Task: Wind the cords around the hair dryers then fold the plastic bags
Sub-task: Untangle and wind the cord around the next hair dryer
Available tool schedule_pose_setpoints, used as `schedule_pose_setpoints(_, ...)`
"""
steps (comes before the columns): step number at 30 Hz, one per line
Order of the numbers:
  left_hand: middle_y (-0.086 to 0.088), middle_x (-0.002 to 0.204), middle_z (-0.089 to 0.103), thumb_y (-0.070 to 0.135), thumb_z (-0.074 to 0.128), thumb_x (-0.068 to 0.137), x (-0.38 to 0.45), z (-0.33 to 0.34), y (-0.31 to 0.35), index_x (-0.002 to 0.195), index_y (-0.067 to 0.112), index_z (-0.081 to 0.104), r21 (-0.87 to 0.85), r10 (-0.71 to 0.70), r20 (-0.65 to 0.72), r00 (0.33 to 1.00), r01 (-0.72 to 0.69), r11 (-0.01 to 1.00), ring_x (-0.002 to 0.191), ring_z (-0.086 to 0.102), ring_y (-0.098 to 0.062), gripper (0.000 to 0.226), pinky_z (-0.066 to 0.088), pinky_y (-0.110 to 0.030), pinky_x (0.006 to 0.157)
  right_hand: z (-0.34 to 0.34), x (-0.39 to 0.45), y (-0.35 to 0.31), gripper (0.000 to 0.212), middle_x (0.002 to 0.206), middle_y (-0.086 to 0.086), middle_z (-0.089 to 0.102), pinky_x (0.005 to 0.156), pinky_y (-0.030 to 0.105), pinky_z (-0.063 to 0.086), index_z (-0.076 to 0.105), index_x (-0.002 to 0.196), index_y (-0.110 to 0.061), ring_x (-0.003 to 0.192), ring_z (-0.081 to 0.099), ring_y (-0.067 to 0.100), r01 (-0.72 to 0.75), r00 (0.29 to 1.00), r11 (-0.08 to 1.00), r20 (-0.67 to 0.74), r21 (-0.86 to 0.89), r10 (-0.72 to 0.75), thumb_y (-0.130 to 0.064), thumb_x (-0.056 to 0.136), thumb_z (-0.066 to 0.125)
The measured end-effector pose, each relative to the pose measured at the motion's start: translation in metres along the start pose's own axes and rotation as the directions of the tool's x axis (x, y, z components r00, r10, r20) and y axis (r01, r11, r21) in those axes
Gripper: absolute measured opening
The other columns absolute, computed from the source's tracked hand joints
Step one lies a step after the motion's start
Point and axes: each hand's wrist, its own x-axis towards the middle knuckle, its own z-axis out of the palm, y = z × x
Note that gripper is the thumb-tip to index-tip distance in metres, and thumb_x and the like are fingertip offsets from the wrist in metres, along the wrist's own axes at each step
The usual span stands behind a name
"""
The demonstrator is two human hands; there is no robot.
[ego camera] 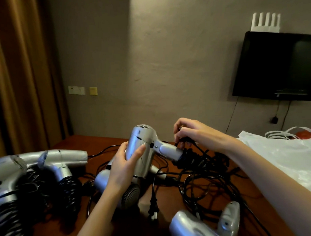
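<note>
left hand (126, 167): wrapped round the barrel of the held dryer, thumb laid across its near face, fingers hidden behind the body.
right hand (189, 132): curled, fingertips pinching the black cord just above the handle end; exact finger positions hard to make out in shadow.
held dryer (143, 149): raised above the table, smooth silver plastic, rear grille uppermost, handle pointing right, nozzle end hidden by the left hand.
cord (190, 158): black, partly coiled round the handle tip, the rest lost in the tangle below.
loose cords (207, 183): thin black loops heaped on the table; individual leads impossible to separate.
plug (153, 208): two-pin, black, lying near the front edge among the leads.
wound dryers (43, 170): group at left, silver, handles wrapped in black coils; nearest one cut off by the frame edge.
dryer under left hand (129, 193): round mesh grille showing, body mostly hidden by the wrist.
dryer at front right (205, 225): glossy silver, cut off at the bottom edge.
plastic bags (284, 154): translucent white, crinkled, piled at right, cut off by the frame.
table (90, 142): dark reddish wood.
</note>
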Motion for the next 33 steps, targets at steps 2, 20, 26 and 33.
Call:
schedule_pose_setpoints(2, 0.003, 0.096, 0.072, 0.072, 0.062, 0.059, 0.000, 0.001, 0.000, 0.105, 0.027, 0.063, 0.002, -0.003, -0.008, 1.000, 0.003, 1.000, 0.089, 0.069, -0.013, 0.064, 0.056, -0.037, 0.079, -0.004, -0.002, -0.002, 0.012, 0.090, 0.006, 0.062, 0.063, 0.021, 0.045, 0.056, 0.097, -0.008, 0.077, 0.061, 0.015, -0.025, 0.999, 1.000, 0.019, -0.004, 0.025, -0.008, 0.096, 0.044)
schedule_pose_setpoints(20, 0.008, 0.102, 0.064, 0.078, 0.057, 0.056, -0.005, 0.005, 0.005, 0.122, 0.023, 0.053, 0.138, -0.021, -0.069, 0.997, 0.031, 0.990, 0.096, 0.063, -0.010, 0.086, 0.054, -0.041, 0.088, -0.017, 0.001, -0.009, 0.047, 0.078, 0.000, 0.061, 0.071, 0.035, 0.051, 0.060, 0.073, -0.008, 0.080, 0.058, 0.021, -0.073, 0.987, 0.548, -0.141, -0.834, -0.083, -0.053, 0.074, 0.073)
schedule_pose_setpoints(26, 0.006, 0.100, 0.065, 0.071, 0.061, 0.065, -0.006, 0.005, 0.005, 0.123, 0.020, 0.052, 0.142, -0.008, -0.114, 0.993, 0.024, 0.990, 0.094, 0.064, -0.012, 0.078, 0.054, -0.039, 0.086, 0.015, -0.004, -0.013, 0.029, 0.067, -0.004, 0.057, 0.063, 0.030, 0.047, 0.058, 0.073, -0.020, 0.066, 0.055, 0.020, 0.055, 0.846, 0.645, -0.308, -0.762, -0.436, -0.045, 0.084, 0.069)
schedule_pose_setpoints(33, 0.008, 0.107, 0.061, 0.076, 0.067, 0.063, -0.001, 0.002, 0.003, 0.131, 0.025, 0.045, 0.015, -0.074, -0.223, 0.972, 0.079, 0.997, 0.100, 0.063, -0.016, 0.087, 0.054, -0.047, 0.090, 0.068, -0.028, 0.016, 0.039, 0.058, -0.003, 0.062, 0.044, 0.028, 0.045, 0.062, 0.078, -0.021, 0.047, 0.059, 0.017, 0.212, 0.848, 0.605, -0.163, -0.767, -0.504, -0.041, 0.093, 0.032)
